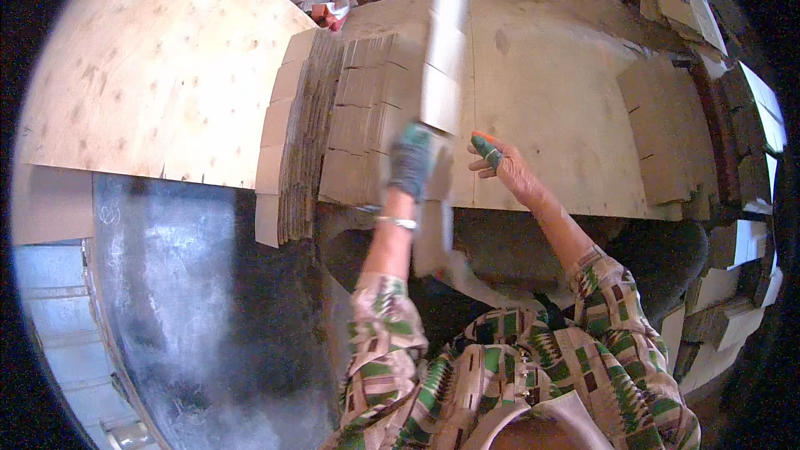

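Clasped in L hand (410, 162): 1 long cardboard strip (442, 54), pale, flat, w/ crosswise creases. It stands up past the fingers, lower end hanging below the tabletop's near edge; motion blur on both, so exact finger placement can't be told. L hand wears a dark grey glove, greenish at the fingers; shiny rigid bangle (400, 222) at that wrist. R hand (507, 167) is just beside the strip, apart from it, nothing held, fingers loosely spread, 1 w/ a green cover, orange near the tip. Tabletop (550, 75) = smooth tan plywood w/ stains + a straight seam. L of the strip: creased stack (358, 117), layered brown cardboard, then a leaning stack (287, 133) w/ ragged edges. Far R: another cardboard stack (667, 133). Sleeves (383, 317): woven-look fabric, green/brown/cream blocks.
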Demonstrator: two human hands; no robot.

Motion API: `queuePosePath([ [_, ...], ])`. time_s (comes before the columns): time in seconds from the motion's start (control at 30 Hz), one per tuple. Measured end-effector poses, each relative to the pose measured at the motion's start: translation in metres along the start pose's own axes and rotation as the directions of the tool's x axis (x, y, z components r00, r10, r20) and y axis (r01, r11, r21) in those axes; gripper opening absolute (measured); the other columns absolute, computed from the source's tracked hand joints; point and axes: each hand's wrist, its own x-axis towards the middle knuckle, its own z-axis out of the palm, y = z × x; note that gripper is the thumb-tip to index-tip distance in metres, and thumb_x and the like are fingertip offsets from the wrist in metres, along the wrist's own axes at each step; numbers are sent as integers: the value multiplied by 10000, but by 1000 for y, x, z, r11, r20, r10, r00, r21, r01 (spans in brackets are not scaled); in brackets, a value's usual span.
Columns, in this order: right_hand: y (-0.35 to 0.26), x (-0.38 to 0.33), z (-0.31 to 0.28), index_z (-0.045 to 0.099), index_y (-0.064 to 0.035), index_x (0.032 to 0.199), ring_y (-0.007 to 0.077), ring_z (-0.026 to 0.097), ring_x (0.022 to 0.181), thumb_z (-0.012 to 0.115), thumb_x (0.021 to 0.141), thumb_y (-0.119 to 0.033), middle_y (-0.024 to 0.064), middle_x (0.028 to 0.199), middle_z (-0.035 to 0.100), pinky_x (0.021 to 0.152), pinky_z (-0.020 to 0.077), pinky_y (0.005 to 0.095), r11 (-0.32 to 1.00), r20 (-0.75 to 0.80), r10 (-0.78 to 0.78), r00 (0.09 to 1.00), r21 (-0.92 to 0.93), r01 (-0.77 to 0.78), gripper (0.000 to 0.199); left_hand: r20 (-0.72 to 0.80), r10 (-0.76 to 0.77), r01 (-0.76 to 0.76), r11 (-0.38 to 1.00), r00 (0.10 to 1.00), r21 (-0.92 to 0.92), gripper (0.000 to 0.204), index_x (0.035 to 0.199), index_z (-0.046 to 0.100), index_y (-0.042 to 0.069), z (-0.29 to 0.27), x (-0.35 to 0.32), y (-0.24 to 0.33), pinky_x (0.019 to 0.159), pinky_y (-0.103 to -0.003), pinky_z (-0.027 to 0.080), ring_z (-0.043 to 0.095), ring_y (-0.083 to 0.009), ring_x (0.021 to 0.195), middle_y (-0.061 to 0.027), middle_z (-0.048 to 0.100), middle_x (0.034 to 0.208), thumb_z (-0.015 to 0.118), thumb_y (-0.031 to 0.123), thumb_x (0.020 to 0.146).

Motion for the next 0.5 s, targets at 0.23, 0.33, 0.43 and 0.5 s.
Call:
queuePosePath([
  [0.23, 26, -32, -48, 603, -15, 1333, 135, 657, 794, 618, 1003, -226, 77, 1027, 698, 697, 548, 297, 925, -142, 155, 978, -326, -195, 393, -483, 146, 398, 392, 863, 830, 501, 1456, 452, 137, -210, 45, 6, 882, -447, 556, 666, -331, 1095, -167, 635, 1293, 545, 184, 966],
  [0.33, 47, -60, -73, 632, -10, 1292, 153, 693, 799, 659, 963, -197, 116, 1022, 716, 666, 554, 314, 888, -203, 226, 953, -360, -287, 379, -393, -125, 413, 272, 911, 869, 518, 1466, 445, 172, -214, 64, -68, 945, -470, 529, 605, -322, 1214, -130, 548, 1422, 557, 248, 966],
  [0.43, 27, -87, -84, 640, -13, 1279, 194, 696, 896, 651, 947, -134, 136, 1061, 726, 773, 557, 337, 800, -215, 247, 945, -505, -324, 354, -319, -274, 400, 329, 907, 856, 524, 1476, 440, 209, -201, 54, -137, 1011, -511, 481, 539, -324, 1303, -102, 489, 1488, 553, 288, 971],
  [0.5, 25, -105, -114, 649, -13, 1263, 229, 691, 984, 650, 931, -94, 153, 1093, 730, 861, 545, 354, 744, -166, 95, 982, -643, -181, 342, -350, -240, 419, 383, 906, 823, 545, 1493, 423, 237, -193, 58, -164, 1055, -534, 439, 492, -328, 1353, -87, 459, 1520, 557, 318, 971],
])
